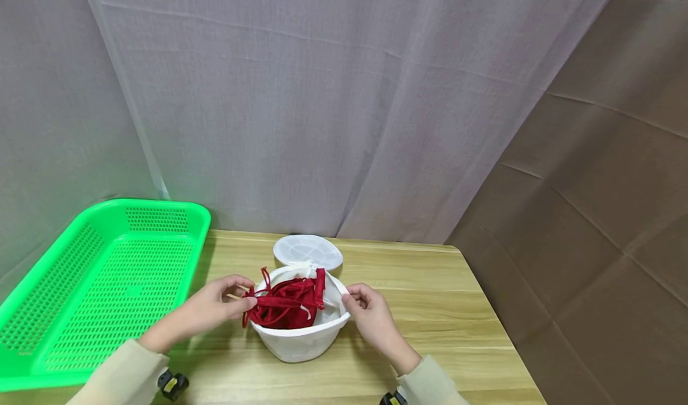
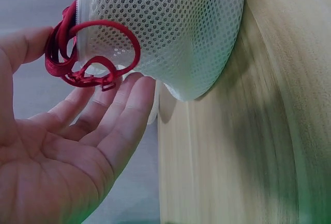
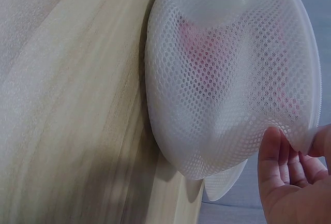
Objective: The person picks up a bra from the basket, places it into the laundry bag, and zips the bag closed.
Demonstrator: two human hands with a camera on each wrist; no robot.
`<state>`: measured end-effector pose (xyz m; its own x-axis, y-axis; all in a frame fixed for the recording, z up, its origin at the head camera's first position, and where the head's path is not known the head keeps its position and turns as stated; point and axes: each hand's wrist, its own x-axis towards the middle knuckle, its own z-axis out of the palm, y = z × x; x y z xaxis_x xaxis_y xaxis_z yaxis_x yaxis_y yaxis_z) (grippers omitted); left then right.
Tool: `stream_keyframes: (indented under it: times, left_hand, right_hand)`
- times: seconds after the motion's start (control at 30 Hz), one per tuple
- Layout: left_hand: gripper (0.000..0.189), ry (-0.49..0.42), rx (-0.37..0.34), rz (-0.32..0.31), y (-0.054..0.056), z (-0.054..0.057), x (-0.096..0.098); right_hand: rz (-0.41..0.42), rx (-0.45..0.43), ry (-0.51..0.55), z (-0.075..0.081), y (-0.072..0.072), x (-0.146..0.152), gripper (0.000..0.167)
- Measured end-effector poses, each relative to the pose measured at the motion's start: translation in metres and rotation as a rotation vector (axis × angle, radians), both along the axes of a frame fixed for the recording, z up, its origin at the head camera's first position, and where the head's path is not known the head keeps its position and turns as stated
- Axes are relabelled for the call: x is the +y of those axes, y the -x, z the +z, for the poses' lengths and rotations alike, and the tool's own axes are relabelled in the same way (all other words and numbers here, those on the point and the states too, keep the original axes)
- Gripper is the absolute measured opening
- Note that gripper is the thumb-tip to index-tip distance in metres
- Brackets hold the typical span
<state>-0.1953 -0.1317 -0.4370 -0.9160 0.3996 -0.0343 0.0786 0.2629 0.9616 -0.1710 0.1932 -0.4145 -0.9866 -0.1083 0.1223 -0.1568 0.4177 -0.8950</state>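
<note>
On wood-grained surface [image 1: 435, 300]: rounded white mesh bag [image 1: 295, 346], crumpled red cloth [image 1: 292, 318] inside, rim [image 1: 301, 332] pinched by right hand [image 1: 372, 316], left hand [image 1: 216, 303] loosely spread against straps [image 2: 60, 69].

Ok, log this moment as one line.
left hand: touches red straps; right hand: pinches white mesh bag; red fabric: mostly inside bag; green basket: left of bag

Left hand [image 1: 214, 301] touches red cloth straps [image 1: 279, 301] at left rim of white round fabric bag [image 1: 298, 346], bunched red cloth [image 1: 290, 319] inside; right hand [image 1: 372, 316] pinches right rim. Whitish oval flap [image 1: 307, 249] behind, green perforated plastic basket [image 1: 204, 218] left, light wood-grain table [image 1: 430, 309].
</note>
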Motion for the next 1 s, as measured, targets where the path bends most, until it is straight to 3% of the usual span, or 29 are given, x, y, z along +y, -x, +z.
stream_keyframes:
  times: [0.13,0.43,0.57,0.8,1.0]
  left_hand:
    - [0.045,-0.012,-0.002,0.003,0.000,-0.001,-0.001]
    - [0.034,0.065,0.076,0.025,0.000,0.000,-0.005]
    - [0.032,0.077,0.077,0.028,0.001,0.001,-0.007]
    - [0.031,0.033,0.068,0.023,0.001,0.004,-0.011]
    - [0.030,-0.015,0.042,0.063,0.002,0.010,-0.010]
  right_hand:
    - [-0.003,-0.004,0.002,0.000,0.000,0.000,0.013]
    - [-0.005,-0.002,0.004,0.000,0.000,0.000,0.013]
    - [-0.005,-0.004,0.014,-0.001,0.000,0.001,0.013]
    - [-0.005,-0.003,0.017,-0.001,-0.001,0.000,0.013]
    - [-0.005,-0.001,0.005,-0.002,-0.001,0.000,0.013]
